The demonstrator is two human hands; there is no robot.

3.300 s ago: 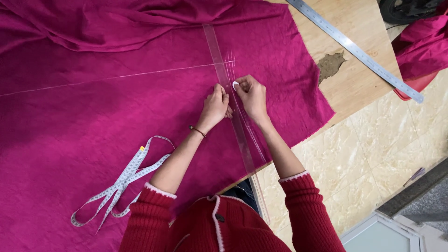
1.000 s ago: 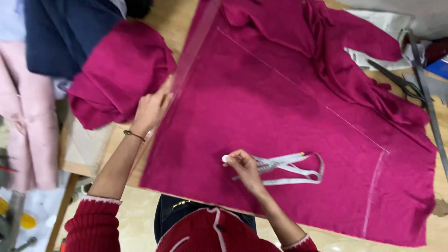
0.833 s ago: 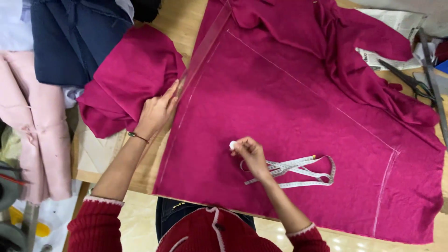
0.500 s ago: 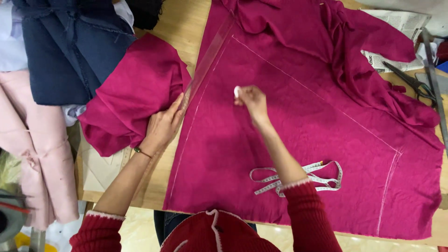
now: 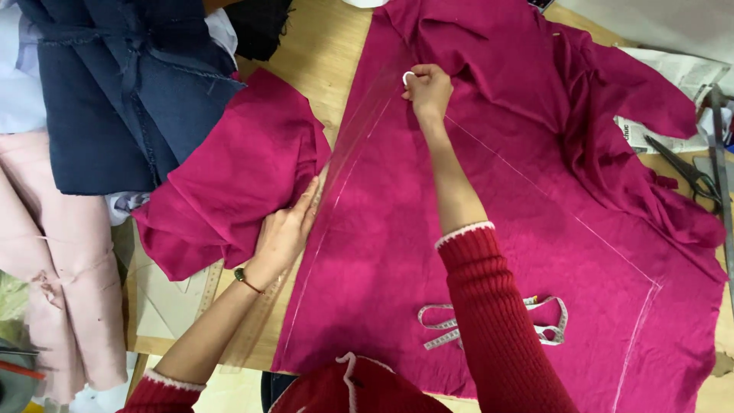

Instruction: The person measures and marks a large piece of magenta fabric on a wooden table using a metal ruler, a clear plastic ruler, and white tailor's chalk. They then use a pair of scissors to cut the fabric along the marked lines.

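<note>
A large magenta cloth (image 5: 497, 222) lies spread on a wooden table, with thin chalk lines drawn across it. A long clear ruler (image 5: 359, 130) runs along the cloth's left edge. My left hand (image 5: 284, 233) presses flat on the ruler's lower part, fingers together, beside a bunched piece of magenta cloth (image 5: 229, 183). My right hand (image 5: 428, 88) is stretched far up the cloth and pinches a small white piece of chalk (image 5: 407, 76) at the ruler's upper end. A white measuring tape (image 5: 547, 325) lies looped on the cloth near my right sleeve.
Dark blue garments (image 5: 115, 84) and pale pink cloth (image 5: 53, 268) hang at the left. Black scissors (image 5: 684, 172) and a metal ruler (image 5: 719, 153) lie at the right edge, next to paper. Bare wooden table (image 5: 321, 46) shows between the cloth pieces.
My right hand has run up the ruler's edge from near the measuring tape to the far end of the cloth, chalk in hand. My left hand stays pressed on the ruler.
</note>
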